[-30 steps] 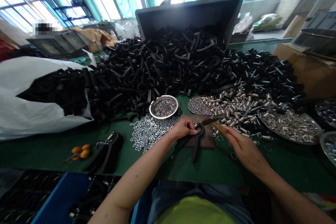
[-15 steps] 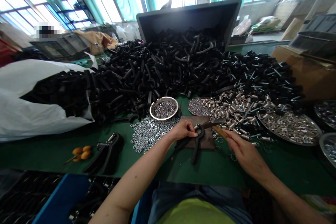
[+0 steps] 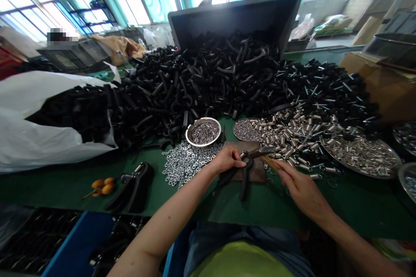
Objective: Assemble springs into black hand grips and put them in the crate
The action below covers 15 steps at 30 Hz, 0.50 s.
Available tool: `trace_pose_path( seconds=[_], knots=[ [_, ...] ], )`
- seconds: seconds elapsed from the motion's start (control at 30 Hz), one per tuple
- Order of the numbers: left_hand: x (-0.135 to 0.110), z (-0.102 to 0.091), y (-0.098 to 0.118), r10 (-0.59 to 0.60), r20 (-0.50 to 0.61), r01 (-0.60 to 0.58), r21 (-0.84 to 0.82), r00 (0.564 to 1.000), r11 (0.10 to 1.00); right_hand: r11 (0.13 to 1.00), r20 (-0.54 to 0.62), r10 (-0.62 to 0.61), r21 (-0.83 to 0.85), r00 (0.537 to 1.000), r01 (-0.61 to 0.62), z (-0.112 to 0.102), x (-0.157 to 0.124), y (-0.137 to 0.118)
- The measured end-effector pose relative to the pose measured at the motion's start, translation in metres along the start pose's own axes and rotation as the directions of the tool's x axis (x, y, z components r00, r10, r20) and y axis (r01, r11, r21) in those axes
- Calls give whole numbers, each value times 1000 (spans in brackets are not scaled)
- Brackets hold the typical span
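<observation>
On the far left of the green table lay a white bag, its open mouth full of black parts. Nearer the front edge sat a few small orange fruits and, just right of them, a finished black gripper. Further right, a loose spread of washers lay in front of a steel bowl holding small metal pieces. Behind these rose a big heap of black handles, pouring from a tipped bin.

At the middle of the table the left hand was clenched around the top of a black grip, which rested on a brown pad with its legs pointing toward the person. The right hand grasped the wooden handle of a hammer. Its head sat close by the grip's top, though whether they touched could not be told. To the right lay a pile of springs and a round tray of shiny parts.
</observation>
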<state>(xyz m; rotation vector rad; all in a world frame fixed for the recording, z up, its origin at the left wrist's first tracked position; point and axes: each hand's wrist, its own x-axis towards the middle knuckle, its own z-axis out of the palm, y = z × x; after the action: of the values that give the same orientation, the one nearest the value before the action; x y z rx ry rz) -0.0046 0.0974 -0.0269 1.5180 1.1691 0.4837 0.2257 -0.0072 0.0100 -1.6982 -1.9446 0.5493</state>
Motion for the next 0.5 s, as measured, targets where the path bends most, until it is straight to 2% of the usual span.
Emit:
trace_pose_path(
  seconds=[0.07, 0.17, 0.3, 0.5],
  knots=[
    [-4, 1, -3, 96, -69, -91, 77, 993, 993, 1000, -3, -1, 0, 1000, 1, 0, 0, 0],
    [-8, 4, -7, 241, -160, -199, 242, 957, 950, 1000, -3, -4, 5, 1000, 4, 1, -1, 1],
    [-9, 5, -9, 245, -179, -185, 299, 953, 936, 1000, 12, 14, 5, 1000, -14, 1, -2, 1],
    [-13, 1, -9, 291, -124, -239, 325, 949, 915, 1000, 39, 8, 9, 999, -8, 2, -5, 3]
  ],
)
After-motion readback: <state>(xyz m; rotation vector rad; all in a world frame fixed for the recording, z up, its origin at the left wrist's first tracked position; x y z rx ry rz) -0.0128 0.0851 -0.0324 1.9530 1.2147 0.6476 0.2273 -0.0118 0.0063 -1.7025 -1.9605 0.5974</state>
